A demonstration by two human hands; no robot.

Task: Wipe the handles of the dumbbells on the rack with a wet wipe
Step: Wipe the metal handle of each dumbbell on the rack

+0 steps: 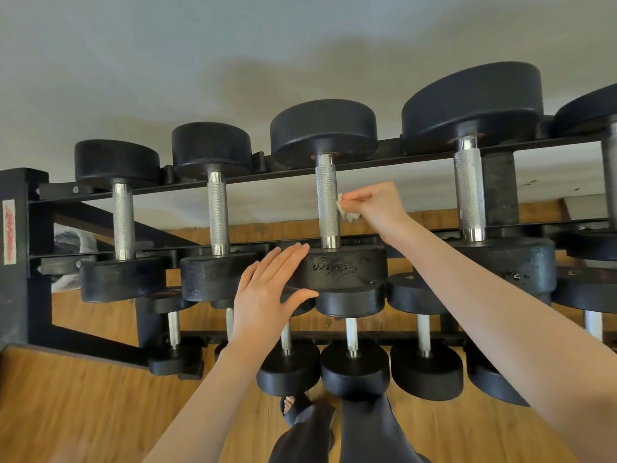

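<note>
Several black dumbbells with knurled steel handles lie across the top tier of a black rack. My right hand pinches a small white wet wipe against the right side of the third dumbbell's handle. My left hand rests flat, fingers straight, on the near head of that same dumbbell, thumb under its front edge. Wet spots show on that head.
Neighbouring handles stand at left and right. A lower tier holds several smaller dumbbells. Wooden floor lies below, a pale wall behind. My legs and a sandalled foot are at the bottom centre.
</note>
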